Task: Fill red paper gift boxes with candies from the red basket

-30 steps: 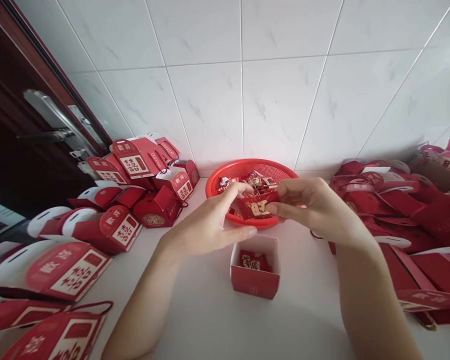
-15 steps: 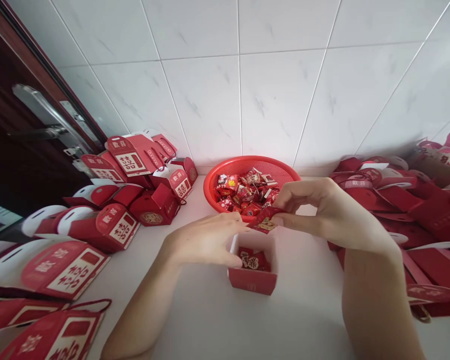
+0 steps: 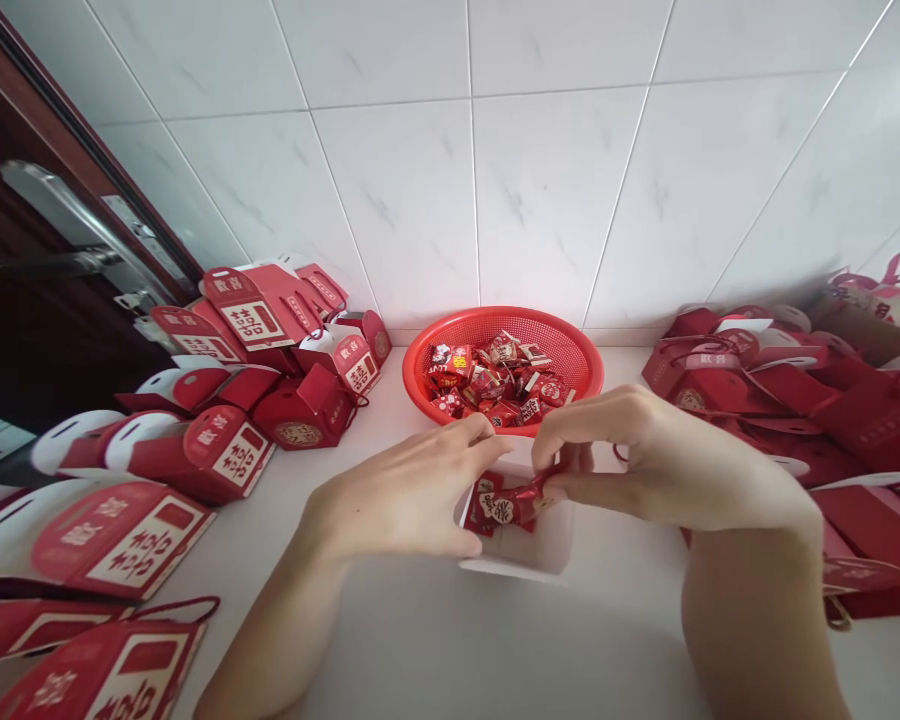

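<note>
Small open box (image 3: 541, 542), white inside, tilted, shiny red wrapped packets (image 3: 497, 508) with pale lettering inside.

Indoor room, tiled wall (image 3: 390, 200), dark door (image 3: 45, 335)

White marble-patterned tiled wall (image 3: 390, 190)

歡喜 and 囍 on red boxes (image 3: 90, 535)
</note>
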Available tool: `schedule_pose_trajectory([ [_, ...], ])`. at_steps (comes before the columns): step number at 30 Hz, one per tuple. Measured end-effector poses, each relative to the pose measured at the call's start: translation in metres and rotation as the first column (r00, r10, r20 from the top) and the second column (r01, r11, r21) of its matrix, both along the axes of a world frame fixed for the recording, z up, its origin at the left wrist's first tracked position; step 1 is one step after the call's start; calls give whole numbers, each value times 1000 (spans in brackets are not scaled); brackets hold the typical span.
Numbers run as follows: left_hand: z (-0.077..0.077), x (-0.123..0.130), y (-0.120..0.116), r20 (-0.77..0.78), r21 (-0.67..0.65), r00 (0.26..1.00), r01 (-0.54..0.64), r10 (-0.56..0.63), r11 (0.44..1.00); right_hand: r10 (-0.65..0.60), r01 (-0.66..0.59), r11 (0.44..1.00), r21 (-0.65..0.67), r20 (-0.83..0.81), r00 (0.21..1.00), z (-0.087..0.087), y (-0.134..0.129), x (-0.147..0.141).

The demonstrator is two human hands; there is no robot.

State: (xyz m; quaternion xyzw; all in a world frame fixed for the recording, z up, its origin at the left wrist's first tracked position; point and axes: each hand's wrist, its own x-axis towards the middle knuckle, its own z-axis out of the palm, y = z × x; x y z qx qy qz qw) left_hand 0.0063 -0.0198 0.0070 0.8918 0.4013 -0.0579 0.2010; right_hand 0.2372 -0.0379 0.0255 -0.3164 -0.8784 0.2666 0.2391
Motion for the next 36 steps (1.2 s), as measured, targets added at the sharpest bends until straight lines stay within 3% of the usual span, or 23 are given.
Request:
schedule_pose_trajectory([
  [5, -2, -3, 7, 73, 6, 997, 31, -32, 999, -47, 41, 999, 35, 169, 984, -7, 6, -9],
  [12, -1, -4, -3, 194, 154, 972, 102, -132, 983, -14, 13, 999, 48, 33, 999, -2, 1, 3],
  [17, -4, -3, 6, 156, 60, 984, 73, -81, 996, -73, 66, 993, 101, 66, 995, -4, 3, 1],
  [21, -6, -1, 16, 125, -13, 992, 35, -33, 999, -160, 135, 983, 123, 214, 964, -11, 8, -9],
  [29, -6, 1, 22, 122, -109, 992, 41, -27, 993, -163, 119, 986, 114, 601, 782, -27, 14, -39],
  [36, -7, 0, 24, 109, -84, 994, 19, -10, 996, -133, 80, 990, 114, 616, 776, -35, 17, -44],
])
